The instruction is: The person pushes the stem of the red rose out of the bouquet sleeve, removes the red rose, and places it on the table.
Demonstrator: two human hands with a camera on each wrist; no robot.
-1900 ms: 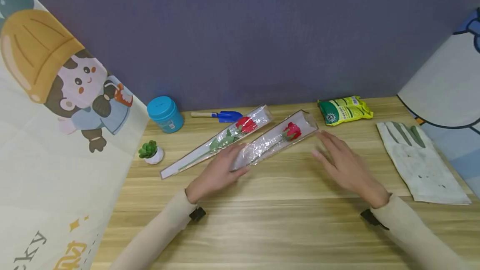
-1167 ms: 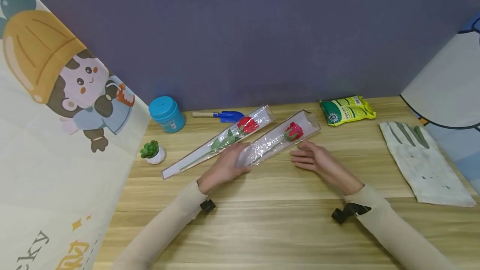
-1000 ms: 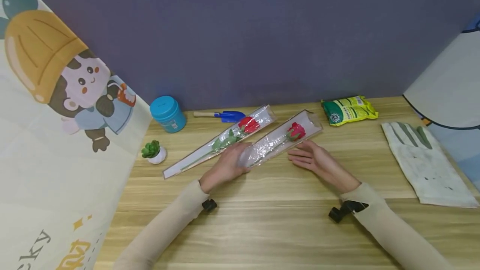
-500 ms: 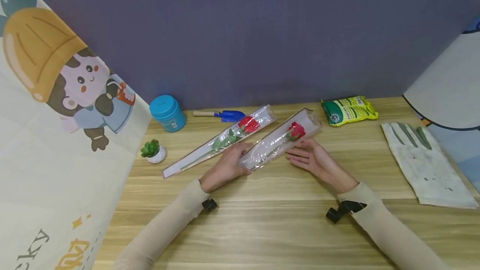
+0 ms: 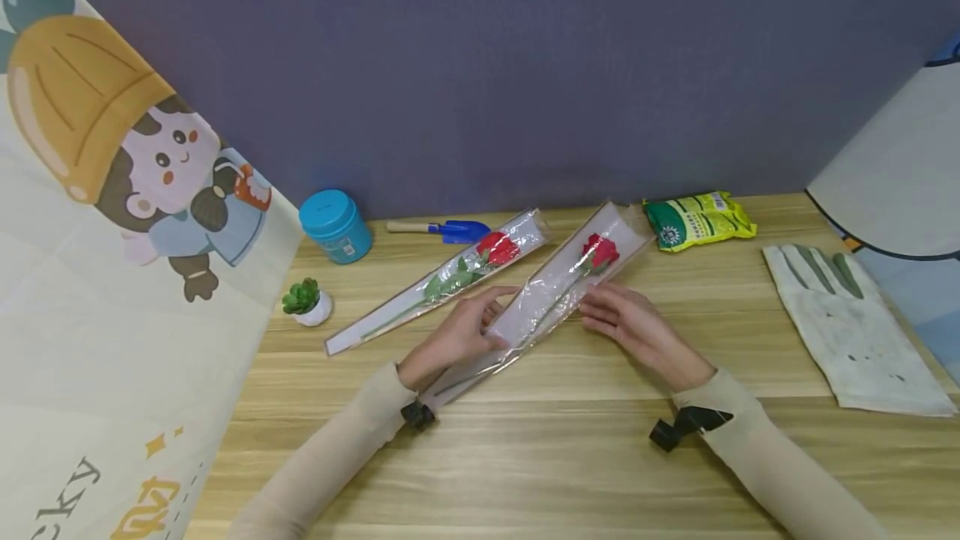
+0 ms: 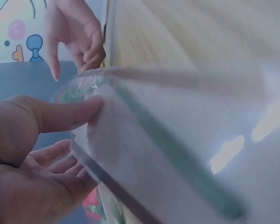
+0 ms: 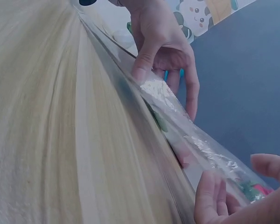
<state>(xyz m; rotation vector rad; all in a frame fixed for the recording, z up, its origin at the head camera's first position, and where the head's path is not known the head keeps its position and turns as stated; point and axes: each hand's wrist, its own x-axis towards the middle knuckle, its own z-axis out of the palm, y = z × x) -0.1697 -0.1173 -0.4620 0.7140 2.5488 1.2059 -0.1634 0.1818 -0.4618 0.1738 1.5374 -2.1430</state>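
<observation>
Your left hand: pinching the rose, thumb on its wrapper's top.
Your right hand: fingers loose at the wrapper's bloom end; touch unclear to you.
Rose: slanted over the worktop middle, bloom toward the back edge.
Back edge: trowel, bag.
Back left corner: tub.

Your left hand grips the wrapped rose; your right hand is at its right edge, near the bloom. A second wrapped rose lies beside it on the desk.
</observation>
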